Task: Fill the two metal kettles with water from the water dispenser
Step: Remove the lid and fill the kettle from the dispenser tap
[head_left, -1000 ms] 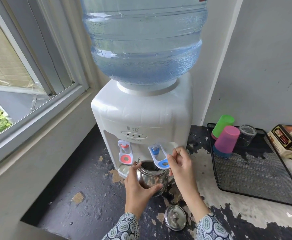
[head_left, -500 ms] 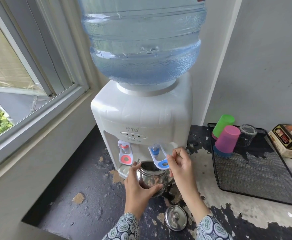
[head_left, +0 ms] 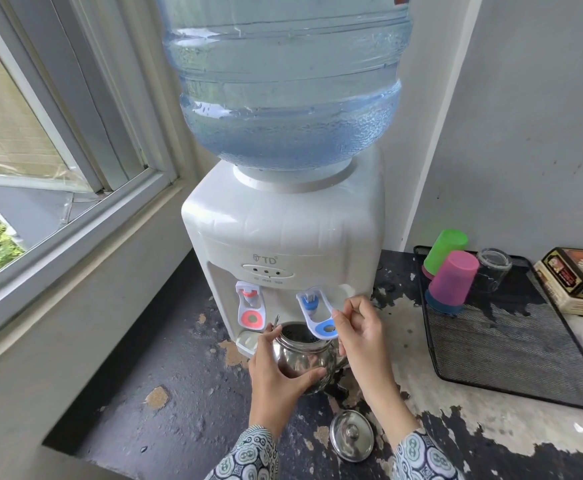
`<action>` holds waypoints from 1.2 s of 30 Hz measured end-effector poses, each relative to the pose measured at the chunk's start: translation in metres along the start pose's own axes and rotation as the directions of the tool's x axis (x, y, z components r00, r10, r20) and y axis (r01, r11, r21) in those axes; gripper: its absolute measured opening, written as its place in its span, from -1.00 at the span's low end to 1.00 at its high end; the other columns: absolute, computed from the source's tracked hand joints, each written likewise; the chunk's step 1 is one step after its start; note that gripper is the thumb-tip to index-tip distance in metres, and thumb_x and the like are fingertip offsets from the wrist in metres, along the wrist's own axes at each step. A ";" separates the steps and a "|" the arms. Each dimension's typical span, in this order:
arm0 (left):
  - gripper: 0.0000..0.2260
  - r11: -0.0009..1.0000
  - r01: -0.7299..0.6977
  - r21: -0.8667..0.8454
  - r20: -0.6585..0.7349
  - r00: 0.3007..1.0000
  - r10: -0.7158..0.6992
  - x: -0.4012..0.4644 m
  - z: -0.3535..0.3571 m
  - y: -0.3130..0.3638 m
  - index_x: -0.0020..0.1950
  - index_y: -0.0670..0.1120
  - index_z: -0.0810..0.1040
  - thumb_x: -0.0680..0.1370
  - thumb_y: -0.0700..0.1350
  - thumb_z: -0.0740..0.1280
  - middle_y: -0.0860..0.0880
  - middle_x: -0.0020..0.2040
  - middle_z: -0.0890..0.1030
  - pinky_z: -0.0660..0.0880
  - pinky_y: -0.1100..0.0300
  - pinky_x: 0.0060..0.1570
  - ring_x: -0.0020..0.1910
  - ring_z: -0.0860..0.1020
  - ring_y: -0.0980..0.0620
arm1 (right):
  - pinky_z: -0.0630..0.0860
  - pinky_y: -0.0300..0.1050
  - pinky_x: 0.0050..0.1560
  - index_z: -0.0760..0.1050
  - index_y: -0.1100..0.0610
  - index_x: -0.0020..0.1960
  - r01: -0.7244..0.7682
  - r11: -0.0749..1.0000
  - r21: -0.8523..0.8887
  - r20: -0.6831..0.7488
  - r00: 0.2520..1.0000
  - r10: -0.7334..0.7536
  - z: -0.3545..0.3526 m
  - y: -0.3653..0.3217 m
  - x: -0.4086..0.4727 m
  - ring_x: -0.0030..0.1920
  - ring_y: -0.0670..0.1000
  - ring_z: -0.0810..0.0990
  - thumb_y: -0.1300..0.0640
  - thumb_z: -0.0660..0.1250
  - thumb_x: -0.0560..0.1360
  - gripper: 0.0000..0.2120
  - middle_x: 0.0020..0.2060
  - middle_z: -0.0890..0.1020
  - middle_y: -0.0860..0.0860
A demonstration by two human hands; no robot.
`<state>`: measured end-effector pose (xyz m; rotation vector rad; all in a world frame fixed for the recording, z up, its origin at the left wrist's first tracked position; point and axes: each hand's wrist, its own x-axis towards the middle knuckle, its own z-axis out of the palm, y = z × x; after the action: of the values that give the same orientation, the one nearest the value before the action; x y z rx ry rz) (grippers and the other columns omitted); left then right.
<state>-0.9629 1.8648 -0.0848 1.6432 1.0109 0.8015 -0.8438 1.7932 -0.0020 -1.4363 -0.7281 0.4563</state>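
A round shiny metal kettle (head_left: 302,355) with its lid off is held under the blue tap lever (head_left: 319,322) of the white water dispenser (head_left: 283,230). My left hand (head_left: 276,375) wraps the kettle's near side. My right hand (head_left: 361,336) pinches the right edge of the blue lever. The kettle's lid (head_left: 351,435) lies on the counter in front of it. A big water bottle (head_left: 286,81) tops the dispenser. Only one kettle is in view.
The red tap lever (head_left: 249,306) is to the left of the blue one. A black mesh tray (head_left: 511,348) at right holds a green cup (head_left: 444,249), a pink cup (head_left: 451,282) and a glass (head_left: 492,273). A printed box (head_left: 581,278) sits beyond. A window is at left.
Bubbles have risen in the big water bottle. Both hands and the kettle have stayed in place.
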 end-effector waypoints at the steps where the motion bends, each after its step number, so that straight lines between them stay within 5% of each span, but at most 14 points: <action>1: -0.22 1.000 0.000 0.001 0.000 1.000 0.000 0.000 0.000 0.000 0.18 0.32 0.33 0.05 0.20 0.61 0.24 0.27 0.38 0.59 -0.13 -0.07 -0.02 0.55 -0.30 | 0.28 -0.15 -0.52 0.29 0.11 -0.27 -0.001 1.000 0.000 0.000 1.000 0.001 0.000 0.000 0.000 -0.55 -0.05 0.29 0.30 0.25 0.49 -0.77 -0.54 0.37 -0.04; 11: -0.19 1.000 0.013 -0.002 -0.003 1.000 -0.013 0.000 0.000 0.002 0.20 0.30 0.33 0.04 0.22 0.62 0.18 0.28 0.41 0.56 -0.24 -0.04 0.02 0.51 -0.40 | 0.27 -0.02 -0.42 0.30 0.10 -0.28 -0.010 1.000 -0.015 -0.021 1.000 0.009 0.002 0.000 0.001 -0.48 0.06 0.29 0.29 0.26 0.49 -0.77 -0.47 0.37 0.09; 17: -0.18 1.000 -0.001 0.001 0.004 1.000 0.001 0.001 -0.001 0.000 0.22 0.28 0.33 0.05 0.22 0.62 0.17 0.30 0.41 0.55 -0.20 0.05 0.13 0.51 -0.27 | 0.27 -0.03 -0.41 0.30 0.08 -0.28 -0.012 1.000 -0.025 -0.027 1.000 0.011 0.002 0.001 0.000 -0.46 0.06 0.30 0.28 0.25 0.49 -0.78 -0.44 0.37 0.13; 36: -0.20 1.000 0.006 -0.002 -0.002 1.000 -0.006 0.000 -0.002 0.001 0.19 0.32 0.32 0.04 0.23 0.61 0.23 0.32 0.37 0.57 -0.20 -0.02 0.04 0.51 -0.38 | 0.26 -0.06 -0.42 0.30 0.14 -0.26 -0.029 1.000 -0.002 -0.033 0.999 0.029 0.003 0.001 -0.001 -0.46 0.04 0.29 0.29 0.25 0.49 -0.81 -0.44 0.38 0.12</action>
<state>-0.9640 1.8657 -0.0838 1.6375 1.0149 0.8001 -0.8467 1.7953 -0.0029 -1.4552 -0.6828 0.4528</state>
